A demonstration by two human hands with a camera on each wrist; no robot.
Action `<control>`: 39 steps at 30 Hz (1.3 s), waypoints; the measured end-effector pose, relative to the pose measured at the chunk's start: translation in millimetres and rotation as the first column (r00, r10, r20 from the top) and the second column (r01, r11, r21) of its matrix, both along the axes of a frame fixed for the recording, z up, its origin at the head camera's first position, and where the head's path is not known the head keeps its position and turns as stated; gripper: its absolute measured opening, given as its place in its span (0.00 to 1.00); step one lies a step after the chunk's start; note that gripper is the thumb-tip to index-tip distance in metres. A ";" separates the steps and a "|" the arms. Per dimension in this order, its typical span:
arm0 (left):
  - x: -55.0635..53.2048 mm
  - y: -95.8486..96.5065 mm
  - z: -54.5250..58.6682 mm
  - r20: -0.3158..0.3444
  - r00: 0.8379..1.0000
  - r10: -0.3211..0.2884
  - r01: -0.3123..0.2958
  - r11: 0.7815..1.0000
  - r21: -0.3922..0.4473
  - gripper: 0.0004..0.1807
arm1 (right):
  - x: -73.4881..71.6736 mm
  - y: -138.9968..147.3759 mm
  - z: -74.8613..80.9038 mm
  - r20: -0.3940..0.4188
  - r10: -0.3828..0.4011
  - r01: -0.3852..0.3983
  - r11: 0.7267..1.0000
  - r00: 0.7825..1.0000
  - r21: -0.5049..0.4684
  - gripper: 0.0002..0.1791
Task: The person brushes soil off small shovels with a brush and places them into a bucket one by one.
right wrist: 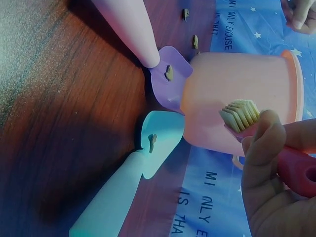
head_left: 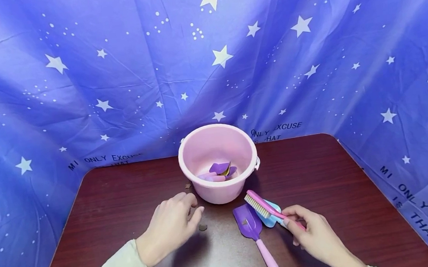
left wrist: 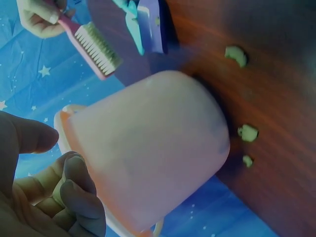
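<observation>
My right hand (head_left: 320,233) grips the pink handle of a brush (head_left: 258,200) with pale bristles, held up over the table near the bucket. Below it lies a light blue toy shovel (right wrist: 163,136), partly covered by the brush in the head view. Beside that is a purple toy shovel (head_left: 248,223) with a pink handle; each blade carries a small brown bit. My left hand (head_left: 170,220) hovers left of the pink bucket (head_left: 220,192), fingers loosely curled and holding nothing. Purple and pink pieces (head_left: 219,167) lie inside the bucket.
Small brown bits (head_left: 203,227) lie on the dark wooden table (head_left: 133,189) near the left hand and at the bucket's left side. A blue curtain (head_left: 133,72) with white stars surrounds the table's back and sides.
</observation>
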State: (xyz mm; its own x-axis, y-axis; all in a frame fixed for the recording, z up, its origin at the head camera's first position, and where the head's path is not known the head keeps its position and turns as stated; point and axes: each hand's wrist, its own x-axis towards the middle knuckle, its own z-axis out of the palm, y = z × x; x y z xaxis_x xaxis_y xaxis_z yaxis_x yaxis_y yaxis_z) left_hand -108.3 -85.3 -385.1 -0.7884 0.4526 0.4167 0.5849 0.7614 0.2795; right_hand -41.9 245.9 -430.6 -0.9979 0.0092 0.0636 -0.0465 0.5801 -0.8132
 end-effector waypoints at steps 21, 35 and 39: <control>35.6 10.4 -47.9 0.091 0.995 -0.047 0.041 0.997 0.073 0.08 | -1.3 9.2 -0.5 -0.046 -0.030 0.032 0.999 0.998 0.043 0.09; 53.4 27.5 -73.2 0.147 0.984 -0.102 0.075 0.981 0.178 0.11 | -1.4 8.9 0.8 -0.043 -0.052 0.053 0.998 0.998 0.026 0.09; 56.1 31.5 -79.4 0.138 0.985 -0.105 0.078 0.979 0.187 0.11 | -1.6 9.0 0.7 -0.037 -0.058 0.058 0.998 0.998 0.020 0.09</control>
